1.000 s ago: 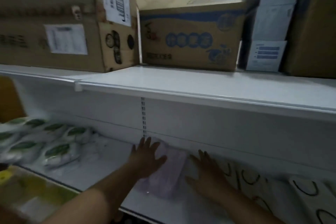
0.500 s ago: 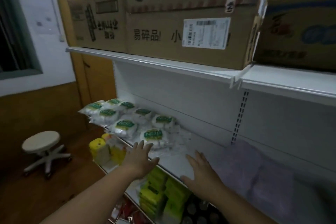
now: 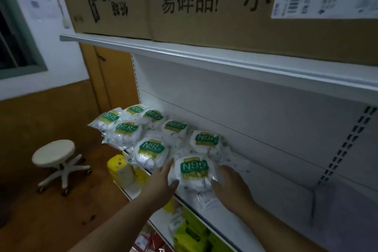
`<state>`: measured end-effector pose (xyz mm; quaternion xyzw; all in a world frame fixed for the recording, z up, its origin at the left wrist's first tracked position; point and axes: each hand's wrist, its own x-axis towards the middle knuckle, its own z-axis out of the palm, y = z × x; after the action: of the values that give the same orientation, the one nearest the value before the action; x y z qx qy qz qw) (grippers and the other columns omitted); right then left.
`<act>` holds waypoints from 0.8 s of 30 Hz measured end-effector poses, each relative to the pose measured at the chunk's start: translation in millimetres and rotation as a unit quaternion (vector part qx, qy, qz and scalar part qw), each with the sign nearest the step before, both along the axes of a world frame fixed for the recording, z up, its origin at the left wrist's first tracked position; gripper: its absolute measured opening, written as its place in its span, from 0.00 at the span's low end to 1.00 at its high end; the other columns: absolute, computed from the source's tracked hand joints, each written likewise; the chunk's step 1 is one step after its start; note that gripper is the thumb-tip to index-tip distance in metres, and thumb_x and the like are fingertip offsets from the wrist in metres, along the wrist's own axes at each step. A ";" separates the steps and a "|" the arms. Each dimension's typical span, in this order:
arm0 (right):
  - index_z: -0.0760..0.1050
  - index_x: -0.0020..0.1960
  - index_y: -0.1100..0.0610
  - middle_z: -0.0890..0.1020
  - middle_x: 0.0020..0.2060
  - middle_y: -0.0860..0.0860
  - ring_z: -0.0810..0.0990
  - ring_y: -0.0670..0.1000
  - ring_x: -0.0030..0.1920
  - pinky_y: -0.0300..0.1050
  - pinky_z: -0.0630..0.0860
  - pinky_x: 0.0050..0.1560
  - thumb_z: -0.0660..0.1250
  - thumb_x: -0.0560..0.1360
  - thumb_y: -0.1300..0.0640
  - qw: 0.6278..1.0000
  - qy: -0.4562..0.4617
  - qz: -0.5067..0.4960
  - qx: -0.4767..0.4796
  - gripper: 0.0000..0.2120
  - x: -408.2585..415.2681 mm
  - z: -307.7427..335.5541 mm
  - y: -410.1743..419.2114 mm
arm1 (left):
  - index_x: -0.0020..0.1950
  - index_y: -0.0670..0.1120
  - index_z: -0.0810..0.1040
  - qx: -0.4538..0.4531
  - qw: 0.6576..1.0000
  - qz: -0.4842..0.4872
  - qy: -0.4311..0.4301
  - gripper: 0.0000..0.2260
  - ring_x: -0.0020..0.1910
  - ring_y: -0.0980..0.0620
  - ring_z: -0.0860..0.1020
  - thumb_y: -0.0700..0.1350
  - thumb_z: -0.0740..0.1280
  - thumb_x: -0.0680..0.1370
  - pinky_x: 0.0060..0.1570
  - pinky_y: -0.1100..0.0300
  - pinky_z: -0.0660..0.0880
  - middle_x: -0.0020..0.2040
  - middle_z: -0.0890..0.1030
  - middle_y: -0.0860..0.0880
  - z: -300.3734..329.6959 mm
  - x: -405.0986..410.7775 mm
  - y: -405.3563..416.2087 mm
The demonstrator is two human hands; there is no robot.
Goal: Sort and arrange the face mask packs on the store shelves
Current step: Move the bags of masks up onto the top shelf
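The nearest pack [image 3: 193, 171] lies flat at the front of the shelf [image 3: 255, 210], its green N95 label up, last in a loose spread of like packs [image 3: 151, 127] that runs back and to the left along the shelf. The labels face up, probably so a shopper can read them; the packs overlap and sit askew, so the sorting looks unfinished.

The left hand [image 3: 161, 182] rests against the near pack's left edge, fingers straight and together, thumb toward the pack's front corner. The right hand [image 3: 230, 180] meets its right edge, fingers relaxed and slightly curved over the wrapper. Neither hand pinches or curls round it; together they bracket the pack from both sides, which suits squaring or sliding it rather than lifting.

A clear wrapper [image 3: 204, 200] lies on the shelf under the right wrist. Cardboard boxes [image 3: 214, 26] stand on the shelf above, yellow-green goods [image 3: 190, 233] fill the shelf below, and a stool [image 3: 54, 152] stands on the floor to the left.
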<state>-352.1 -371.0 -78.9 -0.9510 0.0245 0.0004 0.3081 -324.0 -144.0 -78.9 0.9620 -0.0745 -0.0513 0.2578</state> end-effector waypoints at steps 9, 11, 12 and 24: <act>0.57 0.76 0.52 0.70 0.69 0.52 0.69 0.53 0.68 0.48 0.68 0.67 0.61 0.77 0.42 0.994 0.046 -0.088 0.037 0.31 42.0 -18.6 26.0 | 0.77 0.49 0.59 -0.103 0.993 0.057 0.023 0.35 0.65 0.47 0.74 0.58 0.69 0.75 0.58 0.56 0.71 0.68 0.73 0.44 -18.9 60.7 -11.6; 0.57 0.76 0.51 0.70 0.69 0.51 0.69 0.52 0.67 0.49 0.68 0.67 0.63 0.77 0.43 0.993 0.050 -0.102 0.043 0.32 42.6 -22.0 27.3 | 0.76 0.47 0.59 -0.111 0.993 0.043 0.023 0.36 0.65 0.46 0.73 0.58 0.69 0.74 0.58 0.56 0.71 0.68 0.73 0.44 -24.8 65.5 -13.5; 0.57 0.76 0.51 0.70 0.69 0.51 0.70 0.52 0.67 0.49 0.69 0.67 0.63 0.77 0.43 0.992 0.049 -0.110 0.046 0.32 41.7 -22.4 29.2 | 0.76 0.46 0.59 -0.116 0.992 0.038 0.026 0.36 0.65 0.45 0.73 0.57 0.69 0.74 0.59 0.55 0.71 0.68 0.73 0.44 -27.4 66.4 -13.4; 0.61 0.72 0.44 0.74 0.61 0.44 0.73 0.47 0.62 0.45 0.62 0.65 0.67 0.76 0.50 0.974 -0.049 -0.219 0.037 0.27 22.0 -2.8 62.5 | 0.77 0.47 0.59 -0.228 0.973 -0.045 0.016 0.32 0.70 0.45 0.68 0.43 0.70 0.76 0.67 0.49 0.68 0.72 0.67 0.44 -26.2 54.3 2.6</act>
<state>-330.1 -308.5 -81.7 -0.9095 0.2172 -0.1124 0.3363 -269.7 -141.4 -105.1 0.8726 -0.1228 -0.0603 0.4688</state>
